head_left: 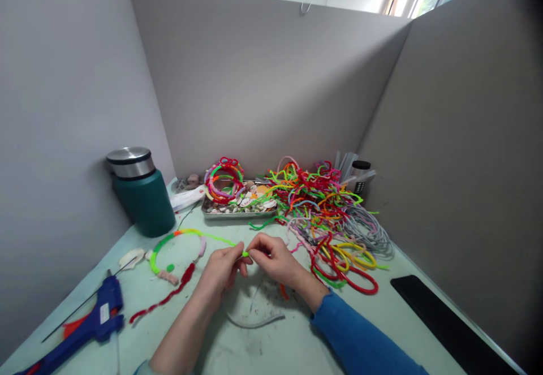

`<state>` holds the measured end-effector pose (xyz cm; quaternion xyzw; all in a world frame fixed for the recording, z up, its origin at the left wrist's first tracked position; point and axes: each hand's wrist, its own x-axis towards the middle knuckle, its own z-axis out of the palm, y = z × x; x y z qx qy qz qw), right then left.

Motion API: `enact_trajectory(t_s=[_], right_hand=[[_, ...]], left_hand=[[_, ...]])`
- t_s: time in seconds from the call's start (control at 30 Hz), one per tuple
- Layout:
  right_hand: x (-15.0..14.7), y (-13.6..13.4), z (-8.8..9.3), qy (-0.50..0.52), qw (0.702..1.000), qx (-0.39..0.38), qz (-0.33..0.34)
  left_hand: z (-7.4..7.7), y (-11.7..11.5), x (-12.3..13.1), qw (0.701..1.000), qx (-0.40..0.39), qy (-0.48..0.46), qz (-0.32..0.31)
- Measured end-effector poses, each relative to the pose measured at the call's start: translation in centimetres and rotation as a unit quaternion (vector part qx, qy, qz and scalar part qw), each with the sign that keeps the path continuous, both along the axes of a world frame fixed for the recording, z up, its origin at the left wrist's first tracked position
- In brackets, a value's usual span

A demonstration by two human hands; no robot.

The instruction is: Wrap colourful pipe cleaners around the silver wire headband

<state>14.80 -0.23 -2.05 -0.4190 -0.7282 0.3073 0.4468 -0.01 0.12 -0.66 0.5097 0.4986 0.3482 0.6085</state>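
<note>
Left hand [224, 264] and right hand [272, 257] are pinching a thin, fuzzy lime-green chenille strand [223, 240], probably light and pliable, best held near its end.

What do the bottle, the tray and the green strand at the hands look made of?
Bottle: probably metal; body soft-sheened teal, as if coated, cap with a bare, steel-like shine.
Tray: likely thin metal; its low wall is silvery grey with a dull sheen.
Green strand: likely matte chenille; its edge looks fuzzy. Any wire core is hidden.
</note>
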Motion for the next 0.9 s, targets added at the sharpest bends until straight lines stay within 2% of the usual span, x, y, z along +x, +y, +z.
enact_trajectory(t_s=[0.33,0.53,0.77,0.9], right_hand=[[-0.1,0.1,-0.1,0.005,1.0,-0.004,-0.006],[0.1,0.9,-1.0,0.03,0.999,-0.017,-0.042],[0.3,1.5,-1.5,0.065,0.996,-0.041,-0.054],[0.3,1.5,-1.3,0.072,0.995,-0.047,-0.05]], left_hand=[[-0.9,0.5,0.1,0.999,0.006,0.039,0.017],[-1.3,0.5,-0.4,0.978,0.13,0.147,0.065],[-0.9,0.3,-0.4,0.962,0.221,0.131,0.092],[-0.7,0.1,-0.2,0.936,0.311,0.143,0.077]])
